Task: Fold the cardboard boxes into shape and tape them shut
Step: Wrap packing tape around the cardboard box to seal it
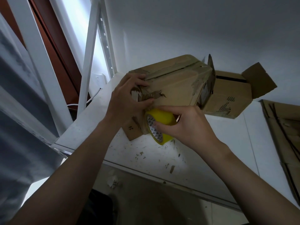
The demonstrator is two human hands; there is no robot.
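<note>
A worn brown cardboard box point(177, 82) stands on the white table point(219, 151), its top flaps closed and its near face torn. My left hand point(128, 99) grips the box's near left corner, with the fingers curled over the torn patch. My right hand point(186, 125) holds a yellow roll of tape point(160, 122) against the box's lower front edge, fingers wrapped round the roll. Much of the box's lower front is hidden behind both hands.
A second cardboard box point(230, 95) with open flaps lies behind on the right. Flattened cardboard sheets point(285, 135) lie at the table's right edge. Cardboard scraps point(172, 168) litter the tabletop. A white metal shelf frame point(90, 46) rises at the left.
</note>
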